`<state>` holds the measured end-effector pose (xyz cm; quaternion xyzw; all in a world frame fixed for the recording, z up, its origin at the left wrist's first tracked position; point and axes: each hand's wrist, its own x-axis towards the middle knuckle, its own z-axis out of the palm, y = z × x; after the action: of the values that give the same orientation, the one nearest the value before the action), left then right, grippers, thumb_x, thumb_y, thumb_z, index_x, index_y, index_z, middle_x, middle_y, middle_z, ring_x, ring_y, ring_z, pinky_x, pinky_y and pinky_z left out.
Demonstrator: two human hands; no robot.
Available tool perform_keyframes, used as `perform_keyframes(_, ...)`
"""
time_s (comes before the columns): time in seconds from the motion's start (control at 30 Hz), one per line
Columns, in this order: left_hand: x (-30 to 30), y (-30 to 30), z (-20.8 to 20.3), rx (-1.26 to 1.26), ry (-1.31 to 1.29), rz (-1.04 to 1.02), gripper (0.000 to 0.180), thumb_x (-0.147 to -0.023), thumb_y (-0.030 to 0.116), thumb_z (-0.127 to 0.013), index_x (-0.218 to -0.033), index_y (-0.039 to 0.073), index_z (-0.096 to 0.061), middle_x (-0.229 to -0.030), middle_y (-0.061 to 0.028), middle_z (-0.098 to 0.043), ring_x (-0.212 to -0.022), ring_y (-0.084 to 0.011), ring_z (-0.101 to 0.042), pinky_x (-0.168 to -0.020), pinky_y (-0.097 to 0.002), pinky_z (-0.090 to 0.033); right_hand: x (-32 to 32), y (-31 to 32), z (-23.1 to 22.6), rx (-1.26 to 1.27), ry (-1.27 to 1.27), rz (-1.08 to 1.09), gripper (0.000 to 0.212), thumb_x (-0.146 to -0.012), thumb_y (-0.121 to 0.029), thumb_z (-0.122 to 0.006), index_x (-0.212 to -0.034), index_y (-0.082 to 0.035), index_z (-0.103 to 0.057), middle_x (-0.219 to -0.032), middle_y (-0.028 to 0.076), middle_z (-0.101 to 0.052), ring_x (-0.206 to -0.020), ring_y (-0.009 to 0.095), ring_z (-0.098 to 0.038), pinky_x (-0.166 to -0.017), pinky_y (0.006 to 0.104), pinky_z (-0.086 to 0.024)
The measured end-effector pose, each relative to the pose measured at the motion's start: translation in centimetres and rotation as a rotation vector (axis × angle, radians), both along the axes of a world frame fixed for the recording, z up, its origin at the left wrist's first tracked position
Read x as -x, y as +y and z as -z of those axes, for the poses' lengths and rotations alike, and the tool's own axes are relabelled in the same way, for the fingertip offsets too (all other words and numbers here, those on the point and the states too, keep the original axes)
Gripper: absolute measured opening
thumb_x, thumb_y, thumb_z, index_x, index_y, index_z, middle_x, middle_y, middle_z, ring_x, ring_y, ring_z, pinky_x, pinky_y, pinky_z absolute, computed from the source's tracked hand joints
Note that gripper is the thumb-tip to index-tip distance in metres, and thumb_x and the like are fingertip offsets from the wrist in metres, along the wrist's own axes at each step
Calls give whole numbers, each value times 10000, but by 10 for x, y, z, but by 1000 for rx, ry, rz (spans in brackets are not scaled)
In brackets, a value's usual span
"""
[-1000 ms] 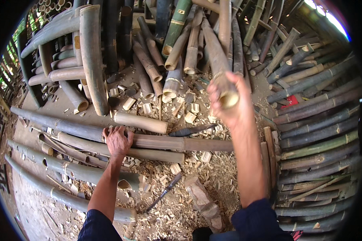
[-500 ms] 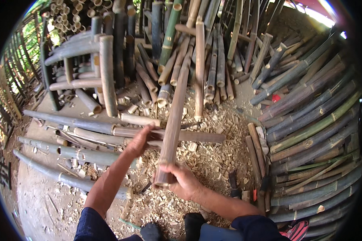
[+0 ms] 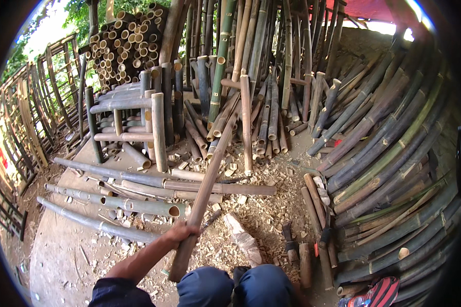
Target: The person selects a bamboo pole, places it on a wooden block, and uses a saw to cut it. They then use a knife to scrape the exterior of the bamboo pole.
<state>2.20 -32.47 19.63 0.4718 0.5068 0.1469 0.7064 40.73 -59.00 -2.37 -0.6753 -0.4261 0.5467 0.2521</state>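
My left hand (image 3: 181, 232) is closed around a long brown bamboo pole (image 3: 208, 182) close to its near end. The pole slants away from me, its far part among the bamboo pieces by an upright bamboo post (image 3: 246, 123). The near end hangs beside my left knee (image 3: 204, 286). A dark, narrow blade-like piece (image 3: 211, 219) shows just right of my left hand, on the chips. Beyond it lies a pale, roughly hewn block (image 3: 242, 239). My right hand is out of view.
Wood chips (image 3: 271, 207) cover the ground ahead. Long bamboo poles (image 3: 112, 204) lie at the left, before a bamboo frame (image 3: 158, 133). Stacked bamboo (image 3: 379, 169) lines the right side. Short pieces (image 3: 306, 263) and a red-and-black bag (image 3: 383, 291) are near my right knee.
My right hand has let go of the pole and left the view. My left hand has moved nearer and now grips the pole. My knees have come into view, and the view has tilted up.
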Motion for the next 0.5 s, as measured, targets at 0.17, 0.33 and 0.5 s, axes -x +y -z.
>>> perform_keyframes(0.17,111,-105,14,-53,41,-29,344,-794,159,-832,-1006,-57,-671,-784,-111,-680,-660,-217,-671,-600,-365,-559,20,-28,1,329,-67,256,438,-1006,-305,-659,-1305,13,-621,-1212,176,-700,-1141,293,-668,-1012,390,-493)
perform_keyframes(0.33,165,-225,0,-10,111,-68,465,-689,259,-874,-993,-44,-693,-816,-108,-716,-695,-196,-685,-656,-337,-561,21,-43,2,344,-78,284,430,-1002,-295,-658,-1302,12,-622,-1206,176,-699,-1135,292,-669,-1009,391,-493)
perform_keyframes(0.5,170,-322,-38,-52,398,-161,453,-636,264,-884,-946,-10,-697,-800,-73,-702,-710,-175,-659,-648,-358,-517,21,-55,3,321,-130,257,423,-999,-284,-657,-1300,11,-622,-1200,176,-699,-1129,291,-669,-1005,392,-494)
